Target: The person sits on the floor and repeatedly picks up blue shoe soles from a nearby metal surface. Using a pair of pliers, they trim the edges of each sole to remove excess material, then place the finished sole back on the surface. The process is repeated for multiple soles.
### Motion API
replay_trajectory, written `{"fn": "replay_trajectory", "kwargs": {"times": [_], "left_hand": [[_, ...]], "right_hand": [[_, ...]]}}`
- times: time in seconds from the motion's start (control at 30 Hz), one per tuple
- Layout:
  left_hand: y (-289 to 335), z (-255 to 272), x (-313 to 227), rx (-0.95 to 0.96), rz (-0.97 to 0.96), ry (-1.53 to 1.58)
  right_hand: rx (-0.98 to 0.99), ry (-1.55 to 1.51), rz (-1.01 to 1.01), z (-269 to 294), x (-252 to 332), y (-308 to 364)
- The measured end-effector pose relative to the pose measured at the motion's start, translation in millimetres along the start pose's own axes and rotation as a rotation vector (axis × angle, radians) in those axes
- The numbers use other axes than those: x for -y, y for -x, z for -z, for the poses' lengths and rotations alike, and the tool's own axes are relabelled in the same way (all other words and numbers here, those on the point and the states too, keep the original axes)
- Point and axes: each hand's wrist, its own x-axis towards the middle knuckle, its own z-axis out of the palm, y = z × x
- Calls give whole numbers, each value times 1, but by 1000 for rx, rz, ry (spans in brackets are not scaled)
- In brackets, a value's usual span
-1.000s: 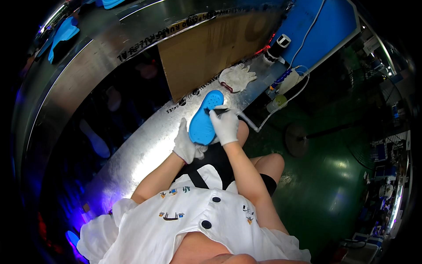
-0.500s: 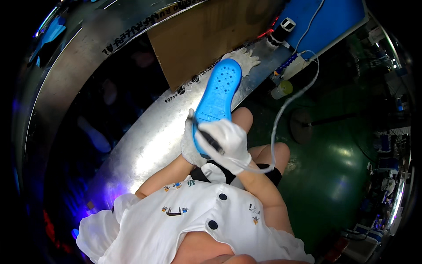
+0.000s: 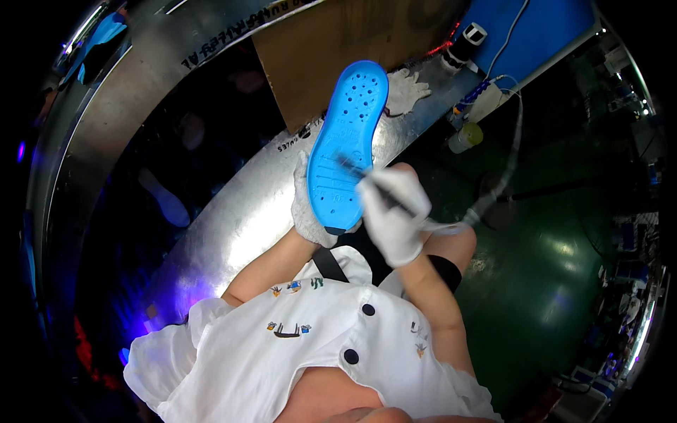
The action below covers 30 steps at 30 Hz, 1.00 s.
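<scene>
A bright blue shoe sole [image 3: 345,134] is held up in front of me, its recessed face with small round holes turned upward and a black patch at the near end. My left hand [image 3: 307,204], in a pale knit glove, grips its left and near edge; most of those fingers are hidden beneath the sole. Over the sole's right side, my white-gloved right hand [image 3: 396,211] is closed on a dark pen-shaped tool [image 3: 377,185]. The tool's blurred tip lies over the middle of the sole; whether it touches cannot be made out. A whitish hose [image 3: 486,206] trails from that hand.
A metal bench [image 3: 233,218] runs alongside, with a brown cardboard sheet [image 3: 303,67] standing on it. Beyond the sole lie a spare glove [image 3: 407,92] and a black-and-white bottle-like object [image 3: 465,44]. A yellow-topped container [image 3: 465,138] stands at the right, above a green floor [image 3: 543,296].
The sole has shifted slightly farther away and shows more of its near end. My right hand has moved right, off the sole's near end, with the tool's tip now over the middle.
</scene>
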Motion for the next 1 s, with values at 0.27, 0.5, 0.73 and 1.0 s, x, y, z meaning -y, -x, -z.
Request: {"fn": "replay_trajectory", "kwargs": {"times": [0.27,0.5,0.73,1.0], "left_hand": [[-3,-36,0,-15,-113,-191],[-2,-48,-24,294,104,-224],[-15,-48,-71,144,287,-788],[-24,-65,-71,125,93,-1280]], "right_hand": [[8,-90,-136,-6,3,21],[-32,-524,-577,-7,20,13],[588,11,197,22,32,3],[627,80,169,26,51,-4]]}}
